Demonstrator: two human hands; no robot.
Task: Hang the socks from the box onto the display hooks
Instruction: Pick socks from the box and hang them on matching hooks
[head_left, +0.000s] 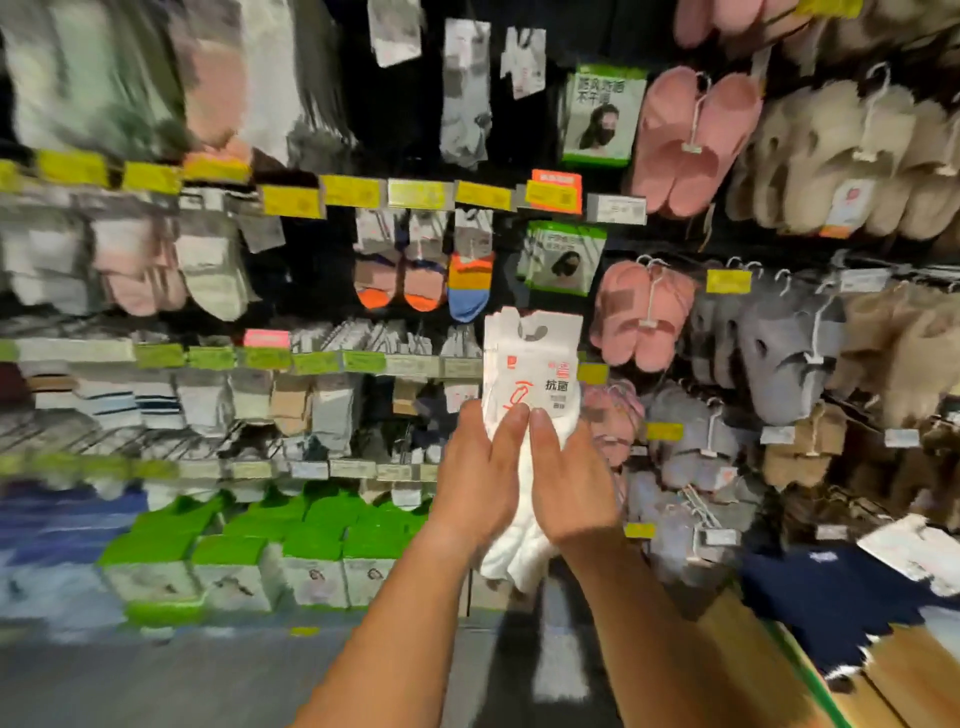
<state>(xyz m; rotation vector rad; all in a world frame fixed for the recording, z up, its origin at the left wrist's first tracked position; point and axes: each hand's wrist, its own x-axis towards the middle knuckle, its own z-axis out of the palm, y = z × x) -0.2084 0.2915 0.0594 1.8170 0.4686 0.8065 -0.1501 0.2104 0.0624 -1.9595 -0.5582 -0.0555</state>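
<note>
A stack of white sock packs (532, 364) with white card headers and red print is held upright in front of the display wall. My left hand (475, 478) grips the stack from the left and my right hand (569, 483) grips it from the right, both thumbs on the front. The white socks hang down below my palms. The card tops sit level with a row of hooks (405, 338) carrying grey sock packs. At the lower right, the cardboard box (883, 675) holds dark navy socks (831, 592) and a white pack.
The wall is packed with hanging socks (208, 270), yellow price tags (415, 193), green face-mask packs (602, 117), and pink (691, 140), grey and beige slippers on the right. Green-topped boxes (249, 561) line the bottom shelf. The picture is blurred at the left.
</note>
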